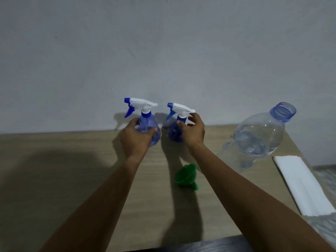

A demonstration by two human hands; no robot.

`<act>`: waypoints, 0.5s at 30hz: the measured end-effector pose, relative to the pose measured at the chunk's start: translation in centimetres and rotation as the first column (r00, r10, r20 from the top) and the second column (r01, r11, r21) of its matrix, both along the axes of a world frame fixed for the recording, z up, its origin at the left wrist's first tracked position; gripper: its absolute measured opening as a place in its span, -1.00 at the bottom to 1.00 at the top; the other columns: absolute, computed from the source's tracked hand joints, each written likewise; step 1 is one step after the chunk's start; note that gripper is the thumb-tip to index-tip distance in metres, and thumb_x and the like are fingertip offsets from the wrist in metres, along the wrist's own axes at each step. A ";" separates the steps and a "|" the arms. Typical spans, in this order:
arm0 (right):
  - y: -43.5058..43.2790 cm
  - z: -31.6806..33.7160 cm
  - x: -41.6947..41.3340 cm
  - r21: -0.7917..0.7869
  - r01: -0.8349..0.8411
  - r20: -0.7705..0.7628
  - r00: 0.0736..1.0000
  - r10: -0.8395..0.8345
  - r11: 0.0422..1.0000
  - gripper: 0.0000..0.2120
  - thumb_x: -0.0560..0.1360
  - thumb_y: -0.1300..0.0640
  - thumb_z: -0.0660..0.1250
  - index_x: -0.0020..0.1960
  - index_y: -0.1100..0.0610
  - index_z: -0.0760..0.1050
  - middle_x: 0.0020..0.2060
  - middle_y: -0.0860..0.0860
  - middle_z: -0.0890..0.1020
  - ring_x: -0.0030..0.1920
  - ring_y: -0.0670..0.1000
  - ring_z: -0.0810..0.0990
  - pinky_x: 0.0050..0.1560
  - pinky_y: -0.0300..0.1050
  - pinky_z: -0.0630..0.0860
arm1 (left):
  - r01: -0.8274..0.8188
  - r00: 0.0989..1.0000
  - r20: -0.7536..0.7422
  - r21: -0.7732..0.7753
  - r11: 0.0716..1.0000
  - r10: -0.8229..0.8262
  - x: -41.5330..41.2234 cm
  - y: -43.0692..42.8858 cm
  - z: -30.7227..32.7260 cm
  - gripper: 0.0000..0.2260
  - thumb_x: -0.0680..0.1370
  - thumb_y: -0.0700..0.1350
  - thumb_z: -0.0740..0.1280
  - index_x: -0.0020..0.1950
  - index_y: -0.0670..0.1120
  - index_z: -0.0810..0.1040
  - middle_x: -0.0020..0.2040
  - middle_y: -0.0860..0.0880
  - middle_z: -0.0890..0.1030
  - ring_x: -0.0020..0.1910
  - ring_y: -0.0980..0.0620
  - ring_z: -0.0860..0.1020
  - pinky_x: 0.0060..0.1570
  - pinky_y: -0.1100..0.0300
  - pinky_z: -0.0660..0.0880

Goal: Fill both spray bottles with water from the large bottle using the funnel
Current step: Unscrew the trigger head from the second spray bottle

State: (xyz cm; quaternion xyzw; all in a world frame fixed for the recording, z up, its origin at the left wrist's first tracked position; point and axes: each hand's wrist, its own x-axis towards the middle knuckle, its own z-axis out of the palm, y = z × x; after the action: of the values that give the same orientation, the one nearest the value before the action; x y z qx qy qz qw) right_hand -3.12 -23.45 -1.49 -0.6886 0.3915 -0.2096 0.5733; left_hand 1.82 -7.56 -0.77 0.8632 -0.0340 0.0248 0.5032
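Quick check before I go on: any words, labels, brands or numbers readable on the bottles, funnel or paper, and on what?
No readable text anywhere in this view.
left spray bottle: no label or print shows.
right spray bottle: none shows.
large bottle: clear, no label shows.
funnel: plain green.
paper: blank white.

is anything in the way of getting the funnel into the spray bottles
Yes: the left trigger head and right trigger head sit on the necks of the left spray bottle and right spray bottle, covering both openings. The funnel lies apart on the table.
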 end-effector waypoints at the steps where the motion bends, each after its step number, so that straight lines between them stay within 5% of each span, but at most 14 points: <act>1: -0.1 -0.2 0.2 0.005 -0.007 0.005 1.000 0.007 1.000 -0.64 0.54 0.17 0.47 0.30 0.05 0.52 0.12 -0.05 0.59 -0.09 -0.01 0.62 0.08 0.01 0.65 | -0.005 1.000 0.004 -0.019 1.000 0.005 0.2 -0.2 -0.3 -0.60 0.35 0.00 0.61 0.13 -0.03 0.62 -0.07 0.15 0.57 -0.15 0.13 0.52 -0.24 0.39 0.36; 6: -0.6 -0.7 0.4 0.029 0.010 0.047 0.999 -0.011 1.000 -0.76 0.54 0.20 0.45 0.20 0.07 0.60 -0.03 0.00 0.67 -0.31 -0.22 0.59 -0.28 -0.40 0.51 | 0.001 1.000 0.008 -0.066 0.998 -0.001 0.5 -1.1 -1.0 -0.60 0.31 -0.01 0.63 0.07 0.02 0.59 -0.09 0.17 0.58 -0.19 0.19 0.52 -0.23 0.39 0.39; 10: -0.7 -0.6 0.2 0.019 0.045 0.039 0.998 -0.046 0.999 -0.78 0.51 0.19 0.49 0.14 0.07 0.62 0.07 -0.02 0.69 -0.19 -0.22 0.59 0.05 -0.12 0.63 | -0.013 1.000 0.006 -0.074 0.997 0.013 0.7 -1.5 -1.5 -0.51 0.28 0.04 0.64 0.13 0.00 0.56 -0.01 0.12 0.62 -0.08 0.10 0.57 -0.15 0.29 0.44; 15: -0.4 0.6 -1.0 0.012 0.055 0.079 0.995 -0.056 0.998 -0.74 0.49 0.18 0.51 0.17 0.08 0.61 0.04 -0.03 0.70 -0.04 -0.03 0.65 0.11 -0.04 0.61 | -0.045 0.997 -0.067 -0.011 0.999 0.044 -0.1 -1.5 -0.9 -0.31 0.31 0.13 0.61 0.35 0.00 0.46 0.26 0.02 0.59 0.14 0.00 0.57 -0.01 0.16 0.46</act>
State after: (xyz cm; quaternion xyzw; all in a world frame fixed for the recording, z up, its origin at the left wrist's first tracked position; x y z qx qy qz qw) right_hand -4.11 -23.82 -0.87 -0.6659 0.3883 -0.2507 0.5857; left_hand 1.71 -9.02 -1.71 0.8610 0.0020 0.0073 0.5086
